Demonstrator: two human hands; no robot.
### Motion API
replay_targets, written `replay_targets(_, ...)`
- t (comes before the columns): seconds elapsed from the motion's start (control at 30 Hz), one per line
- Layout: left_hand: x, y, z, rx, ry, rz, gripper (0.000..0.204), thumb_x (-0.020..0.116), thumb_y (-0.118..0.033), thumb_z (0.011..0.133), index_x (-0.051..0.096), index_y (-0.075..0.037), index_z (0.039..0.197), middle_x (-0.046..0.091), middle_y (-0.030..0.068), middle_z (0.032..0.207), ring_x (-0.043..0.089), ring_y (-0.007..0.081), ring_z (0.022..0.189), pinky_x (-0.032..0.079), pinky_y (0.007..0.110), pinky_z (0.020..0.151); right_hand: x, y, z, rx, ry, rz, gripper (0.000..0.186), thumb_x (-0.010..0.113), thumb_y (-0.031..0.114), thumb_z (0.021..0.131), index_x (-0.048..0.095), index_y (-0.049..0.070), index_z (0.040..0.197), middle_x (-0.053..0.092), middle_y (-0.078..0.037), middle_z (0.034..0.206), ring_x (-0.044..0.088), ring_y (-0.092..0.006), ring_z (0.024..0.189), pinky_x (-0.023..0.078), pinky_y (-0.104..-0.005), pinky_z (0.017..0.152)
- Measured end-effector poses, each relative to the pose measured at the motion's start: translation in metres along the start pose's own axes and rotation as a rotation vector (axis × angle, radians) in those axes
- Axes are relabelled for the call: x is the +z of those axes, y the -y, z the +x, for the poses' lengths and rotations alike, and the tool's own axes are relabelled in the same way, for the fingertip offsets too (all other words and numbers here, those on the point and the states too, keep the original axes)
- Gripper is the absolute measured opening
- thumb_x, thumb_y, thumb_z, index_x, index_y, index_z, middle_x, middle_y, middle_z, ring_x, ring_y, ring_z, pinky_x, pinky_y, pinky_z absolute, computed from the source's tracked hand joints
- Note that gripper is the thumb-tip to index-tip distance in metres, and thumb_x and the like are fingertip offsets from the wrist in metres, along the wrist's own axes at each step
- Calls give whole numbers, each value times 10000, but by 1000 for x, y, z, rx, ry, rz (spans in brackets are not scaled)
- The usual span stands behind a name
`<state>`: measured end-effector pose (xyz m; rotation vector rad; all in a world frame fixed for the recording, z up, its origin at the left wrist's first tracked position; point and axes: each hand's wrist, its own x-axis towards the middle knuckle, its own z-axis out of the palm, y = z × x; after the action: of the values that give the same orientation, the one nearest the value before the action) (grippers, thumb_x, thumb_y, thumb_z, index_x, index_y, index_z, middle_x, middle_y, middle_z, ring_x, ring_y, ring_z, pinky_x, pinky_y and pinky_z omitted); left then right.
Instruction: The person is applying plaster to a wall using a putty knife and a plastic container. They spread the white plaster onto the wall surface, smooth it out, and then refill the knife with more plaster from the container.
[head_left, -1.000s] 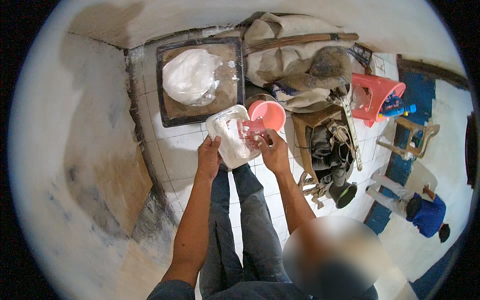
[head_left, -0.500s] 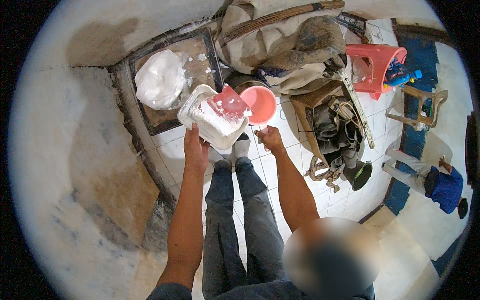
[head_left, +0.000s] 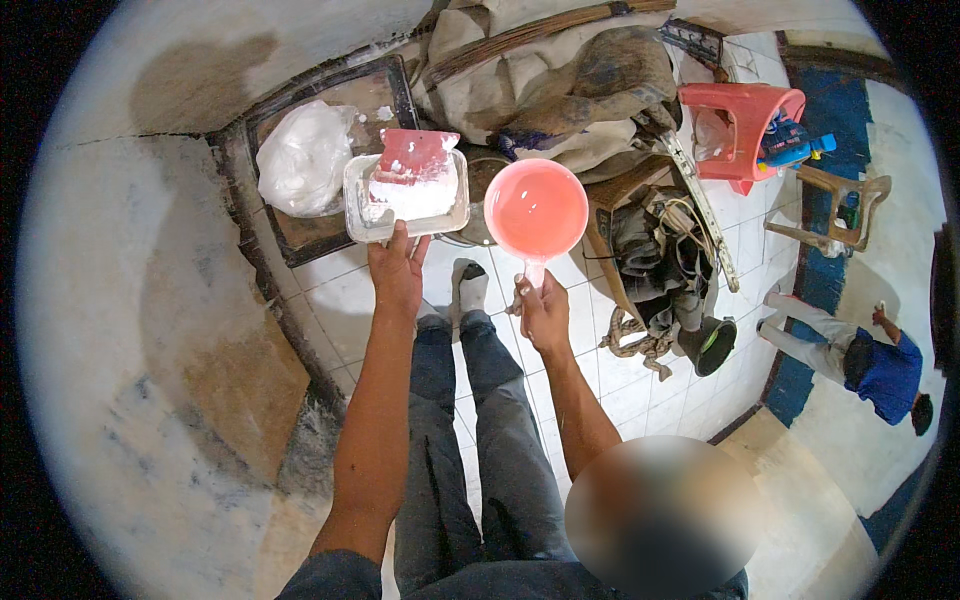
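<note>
My left hand grips the near side of a white rectangular tub, with fingers against its wall. White powder lies in the tub, and a red flat scraper smeared with white rests on the powder. To the right, my right hand is closed round the handle of a pink dipper. The dipper looks level, with clear liquid in it. A gap separates the dipper from the tub.
A white plastic bag sits on a dark-framed board by the left wall. Crumpled sacking lies ahead. On the right are a box of tools, a pink stool and, farther off, another person.
The dipper has come up larger and clear of the tub, its inside now in full view. The tub has shifted left and turned straighter, and the scraper in it has moved along.
</note>
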<state>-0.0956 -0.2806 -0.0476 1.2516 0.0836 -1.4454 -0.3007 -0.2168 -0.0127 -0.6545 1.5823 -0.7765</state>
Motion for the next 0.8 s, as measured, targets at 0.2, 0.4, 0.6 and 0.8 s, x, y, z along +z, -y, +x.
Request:
replay_targets(0.2, 11, 6, -3, -7, 77, -33, 492, 541, -94, 947, 310, -111, 1382, 429, 112, 1385, 450, 296, 1281, 403, 474, 1067, 5, 25, -24, -88, -88, -168, 225, 556, 208, 946, 568, -16, 922, 522, -15, 658, 505, -87, 556, 516, -277, 548)
replay_targets(0.4, 15, 13, -3, -55, 117, -40, 501, 600, -127, 928, 342, -99, 1356, 466, 103, 1357, 501, 252, 1233, 374, 465, 1081, 3, 27, -29, -125, -164, -350, 305, 573, 280, 937, 569, -23, 909, 541, -46, 654, 546, -110, 572, 524, -291, 549)
replay_targets(0.6, 16, 21, -1, -71, 151, -53, 500, 618, -129, 918, 351, -86, 1338, 483, 105, 1335, 510, 256, 1220, 394, 452, 1065, 3, 30, -32, -109, -197, -323, 302, 571, 277, 939, 568, -24, 907, 554, -59, 646, 550, -124, 564, 513, -295, 549)
replay_targets(0.8, 19, 21, -3, -73, 107, -26, 502, 618, -137, 919, 349, -81, 1340, 493, 124, 1318, 503, 274, 1227, 406, 455, 1059, 8, 43, -36, -183, -180, -500, 233, 568, 204, 925, 541, -26, 898, 581, -202, 671, 598, -333, 589, 460, -409, 562)
